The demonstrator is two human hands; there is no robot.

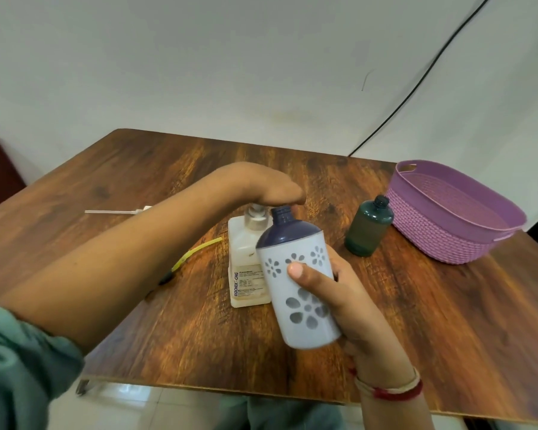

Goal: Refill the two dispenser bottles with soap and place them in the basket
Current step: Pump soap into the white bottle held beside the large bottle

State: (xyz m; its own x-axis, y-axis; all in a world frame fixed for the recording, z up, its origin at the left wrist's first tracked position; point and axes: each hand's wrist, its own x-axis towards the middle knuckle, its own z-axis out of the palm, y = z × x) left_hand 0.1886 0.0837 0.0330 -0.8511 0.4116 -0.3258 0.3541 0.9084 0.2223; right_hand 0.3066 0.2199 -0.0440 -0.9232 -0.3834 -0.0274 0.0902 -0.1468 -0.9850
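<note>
My right hand (pixel 339 293) grips a white dispenser bottle (pixel 295 287) with grey flower cut-outs and a dark blue top. The bottle is lifted off the table and tilted, its open neck under the spout of a clear soap pump bottle (pixel 246 268). That pump bottle stands on the wooden table (pixel 137 181). My left hand (pixel 267 186) lies flat on its pump head, palm down. A dark green bottle (pixel 368 231) stands uncapped to the right, beside the purple basket (pixel 448 240).
A white pump head with its long tube (pixel 118 211) lies on the table behind my left arm. A yellow-tubed pump part (pixel 193 252) lies partly hidden under that arm. A black cable (pixel 416 85) runs down the wall to the table's back edge.
</note>
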